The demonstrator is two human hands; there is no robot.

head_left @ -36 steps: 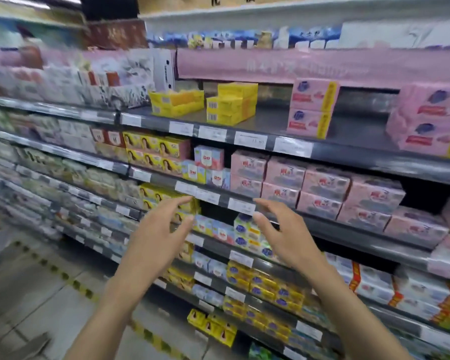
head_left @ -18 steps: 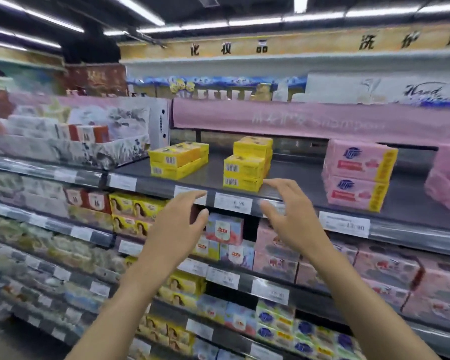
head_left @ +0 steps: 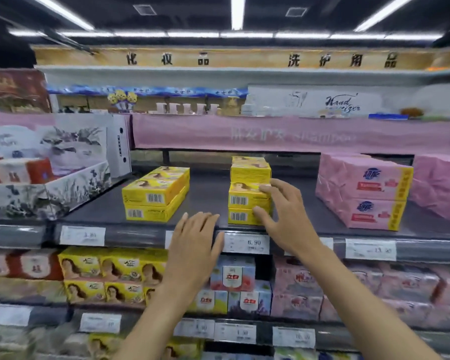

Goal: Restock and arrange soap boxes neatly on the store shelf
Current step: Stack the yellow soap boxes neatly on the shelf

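Two groups of yellow soap boxes stand on the dark grey shelf [head_left: 205, 193]. The left stack [head_left: 155, 193] is two layers high. The right stack [head_left: 247, 190] is taller, with its upper boxes set further back. My right hand [head_left: 281, 211] reaches the right stack: its fingertips touch the right front corner of the front boxes and the thumb lies against the bottom box. My left hand [head_left: 196, 237] hovers at the shelf's front edge, left of that stack, with fingers straight and nothing in it.
Pink soap packs [head_left: 364, 190] stand at the right of the same shelf. A printed display carton [head_left: 50, 188] with red boxes sits at the left. Price tags [head_left: 246, 242] line the shelf edge. Lower shelves hold yellow, blue and pink boxes. A pink banner [head_left: 283, 136] hangs above.
The view has tilted up from the lower shelves to the shelf with yellow boxes. Both hands rose and moved forward; my right hand now touches the right yellow stack.
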